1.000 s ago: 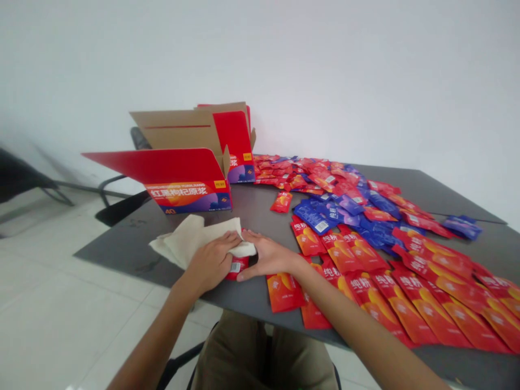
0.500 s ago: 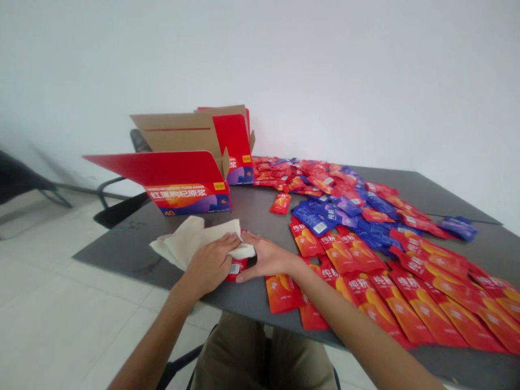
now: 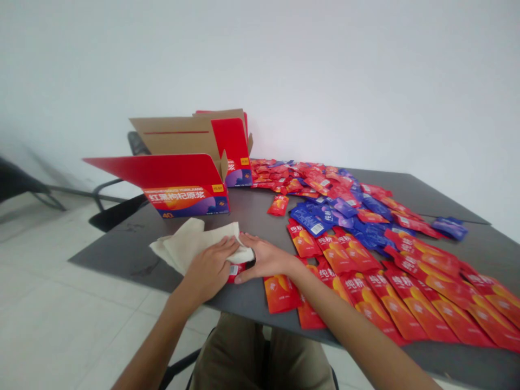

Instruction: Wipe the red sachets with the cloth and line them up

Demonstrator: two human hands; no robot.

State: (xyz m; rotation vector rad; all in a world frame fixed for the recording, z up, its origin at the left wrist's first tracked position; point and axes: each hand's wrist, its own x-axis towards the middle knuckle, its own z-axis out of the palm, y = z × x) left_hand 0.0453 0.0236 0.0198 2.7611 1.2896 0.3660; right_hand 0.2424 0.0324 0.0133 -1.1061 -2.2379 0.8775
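Note:
Pressed on a folded cream cloth [image 3: 182, 242], my left hand [image 3: 211, 266] has its fingers close together. The cloth covers most of a red packet [image 3: 236, 270], and a strip of it with a white barcode label shows below my fingers. My right hand [image 3: 266, 258] curves around the packet's right side, thumb at the near edge and fingers at the far edge beside the cloth. Its fingertips touch the cloth's corner. To the right, red pouches with orange fruit prints [image 3: 281, 292] lie in overlapping rows under my right forearm.
An open red carton [image 3: 190, 200] stands beyond the cloth, with a second open carton [image 3: 239, 143] behind it. Red and blue sachets [image 3: 312, 176] are heaped at the back of the dark table [image 3: 134, 254]. One red sachet [image 3: 278, 205] lies apart. A chair [image 3: 117, 211] stands at the left.
The view has shifted slightly. Both hands stay at the cloth and packet, with hardly any visible movement.

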